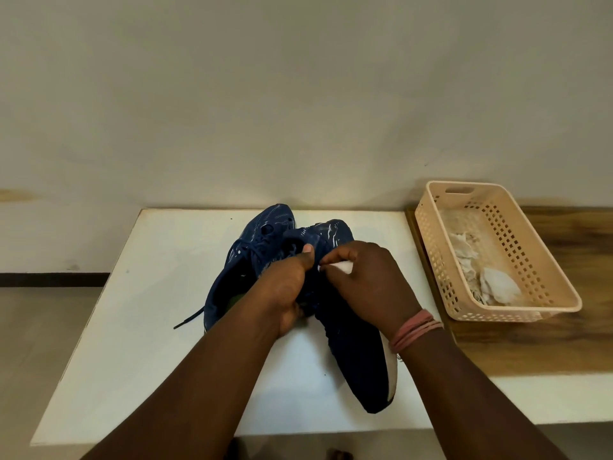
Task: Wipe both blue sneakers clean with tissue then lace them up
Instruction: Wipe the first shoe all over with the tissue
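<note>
Two blue sneakers stand on the white table [132, 327]. The left sneaker [238, 260] rests upright with its toe pointing away, and one dark lace end [189, 318] trails onto the table. The right sneaker [358, 356] lies tilted beside it, its white sole edge showing near my right wrist. My left hand [285, 287] grips the right sneaker at its opening, thumb up on the tongue. My right hand [368, 280] pinches a small white tissue [343, 267] and presses it against that sneaker's upper.
A beige plastic basket [434, 250] holding several crumpled used tissues [497, 283] stands on a wooden surface [564, 327] to the right of the table. A plain wall rises just behind the table's far edge. Pink bands circle my right wrist.
</note>
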